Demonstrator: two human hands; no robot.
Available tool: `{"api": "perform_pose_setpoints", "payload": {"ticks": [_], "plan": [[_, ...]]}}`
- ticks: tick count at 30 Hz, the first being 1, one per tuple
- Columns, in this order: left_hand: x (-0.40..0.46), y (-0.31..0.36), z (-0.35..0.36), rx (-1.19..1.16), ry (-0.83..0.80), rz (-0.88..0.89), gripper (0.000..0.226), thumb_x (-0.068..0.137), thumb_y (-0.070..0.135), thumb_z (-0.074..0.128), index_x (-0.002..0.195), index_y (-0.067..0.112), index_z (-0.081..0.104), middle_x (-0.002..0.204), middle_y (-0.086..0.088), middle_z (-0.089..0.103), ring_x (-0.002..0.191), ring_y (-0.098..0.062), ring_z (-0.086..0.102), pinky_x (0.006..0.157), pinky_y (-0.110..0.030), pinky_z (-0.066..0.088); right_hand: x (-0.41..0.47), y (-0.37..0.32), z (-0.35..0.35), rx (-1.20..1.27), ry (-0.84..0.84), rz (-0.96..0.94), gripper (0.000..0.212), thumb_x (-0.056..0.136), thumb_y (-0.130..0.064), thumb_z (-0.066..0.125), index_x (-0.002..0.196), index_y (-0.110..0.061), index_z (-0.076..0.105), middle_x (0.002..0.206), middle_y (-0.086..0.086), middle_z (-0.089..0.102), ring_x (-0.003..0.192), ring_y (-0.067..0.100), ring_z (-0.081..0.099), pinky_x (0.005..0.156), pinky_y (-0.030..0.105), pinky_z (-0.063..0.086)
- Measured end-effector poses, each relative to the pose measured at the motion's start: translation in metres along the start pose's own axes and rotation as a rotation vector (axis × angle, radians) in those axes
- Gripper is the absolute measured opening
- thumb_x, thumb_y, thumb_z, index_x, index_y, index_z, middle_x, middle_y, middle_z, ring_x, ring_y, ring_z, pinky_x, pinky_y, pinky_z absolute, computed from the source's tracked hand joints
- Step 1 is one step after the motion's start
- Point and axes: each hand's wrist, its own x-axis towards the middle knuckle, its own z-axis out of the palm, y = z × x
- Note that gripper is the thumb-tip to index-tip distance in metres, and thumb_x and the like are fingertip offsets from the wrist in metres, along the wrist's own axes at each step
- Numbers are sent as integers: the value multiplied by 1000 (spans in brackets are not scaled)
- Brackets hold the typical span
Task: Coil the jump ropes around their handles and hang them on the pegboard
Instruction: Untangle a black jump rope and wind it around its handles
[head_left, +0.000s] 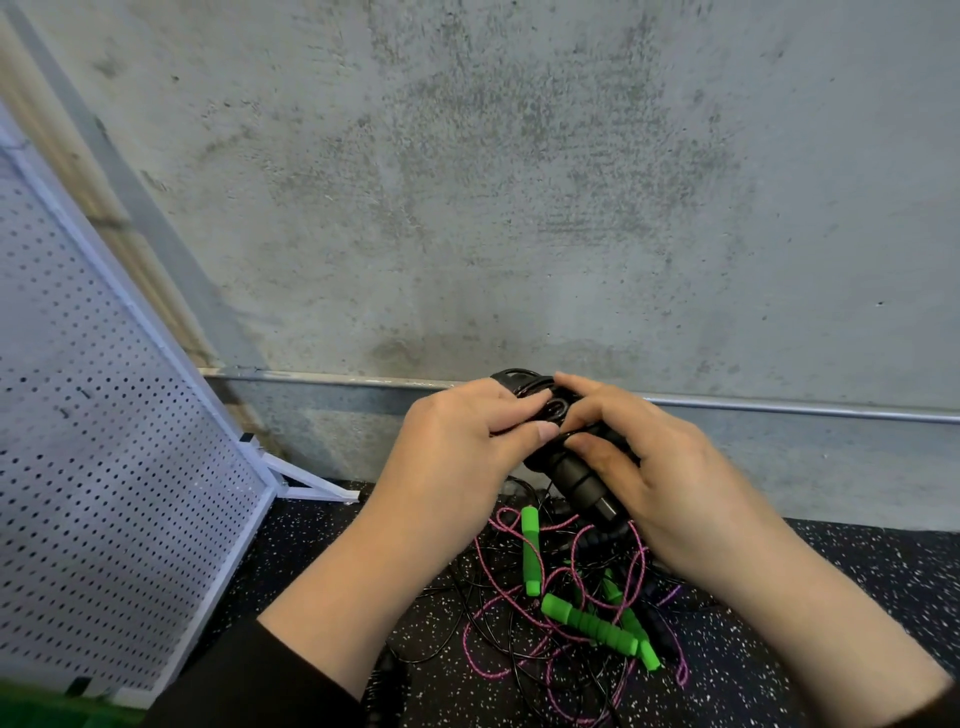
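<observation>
A person's left hand (457, 441) and right hand (670, 478) are both gripping black ribbed jump-rope handles (576, 478), fingers pinching thin black cord (524, 387) above tangled pink ropes (566, 592). If that pinch is slackening, the coil is likely springing loose.

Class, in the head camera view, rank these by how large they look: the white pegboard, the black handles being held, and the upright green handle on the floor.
1. white pegboard, largest by far.
2. black handles, though they are nearer the camera, so this is unsure.
3. green handle, which looks smallest.
</observation>
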Motion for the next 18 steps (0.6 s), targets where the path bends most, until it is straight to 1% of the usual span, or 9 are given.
{"api": "perform_pose_setpoints", "payload": {"ticks": [2, 3, 5, 7, 9, 11, 15, 17, 18], "plan": [[-1, 0, 2, 79, -6, 87, 20, 95, 21, 71, 112, 24, 80, 79, 19, 60, 82, -1, 58, 69, -12, 39, 0, 0, -2, 6, 8, 12, 11, 95, -40, 52, 101, -49, 50, 142, -38, 48, 130, -12, 47, 103, 17, 41], [-1, -1, 4, 128, -9, 134, 19, 97, 23, 68, 113, 24, 79, 82, 16, 59, 84, -5, 58, 71, -16, 42, 0, -1, -2, 8, 8, 17, 10, 94, -41, 52, 98, -50, 50, 143, -36, 48, 129, -11, 48, 102, 16, 41], [-3, -3, 7, 236, -11, 211, 28, 98, 30, 57, 114, 21, 78, 85, 11, 57, 83, -10, 56, 73, -29, 46, -1, -1, -2, -1, 18, 15, 14, 93, -41, 53, 98, -53, 50, 144, -34, 49, 128, -11, 49, 98, 10, 39], [-4, -3, 10, 308, -31, 263, 37, 99, 30, 47, 120, 16, 74, 89, 10, 53, 81, -10, 52, 72, -35, 46, -2, 1, -2, -7, 32, 33, 11, 93, -40, 54, 99, -48, 51, 143, -34, 50, 128, -12, 47, 94, 2, 35], [-5, 0, 11, 343, -69, 295, 40, 100, 25, 43, 127, 13, 70, 93, 8, 52, 83, -9, 49, 72, -33, 44, -3, 2, -2, -7, 40, 47, 8, 94, -38, 56, 99, -43, 52, 142, -34, 51, 128, -11, 48, 91, -1, 33], [-5, 2, 10, 358, -66, 313, 40, 100, 22, 43, 129, 14, 69, 94, 7, 53, 83, -8, 47, 71, -31, 42, -3, 3, -2, 0, 52, 61, 8, 95, -36, 57, 98, -40, 50, 140, -36, 52, 125, -10, 51, 89, 0, 35], [-5, 1, 10, 360, 11, 295, 36, 98, 22, 49, 124, 16, 73, 92, 9, 58, 84, -7, 50, 71, -27, 43, -2, 2, -3, 49, 83, 80, 22, 96, -31, 63, 94, -39, 43, 126, -42, 57, 110, -28, 50, 84, -3, 34], [-5, 2, 10, 273, 14, 221, 30, 100, 21, 56, 123, 19, 75, 91, 12, 61, 87, -6, 54, 74, -19, 42, -1, 3, -6, 41, 70, 85, 20, 94, -33, 64, 95, -39, 45, 124, -46, 56, 110, -25, 52, 84, -1, 36], [-5, 3, 9, 209, 4, 159, 26, 100, 20, 61, 122, 22, 75, 90, 14, 62, 89, -4, 56, 74, -13, 40, -1, 3, -7, 36, 56, 90, 18, 93, -33, 64, 96, -39, 47, 124, -47, 56, 110, -22, 55, 86, 3, 39]]}}
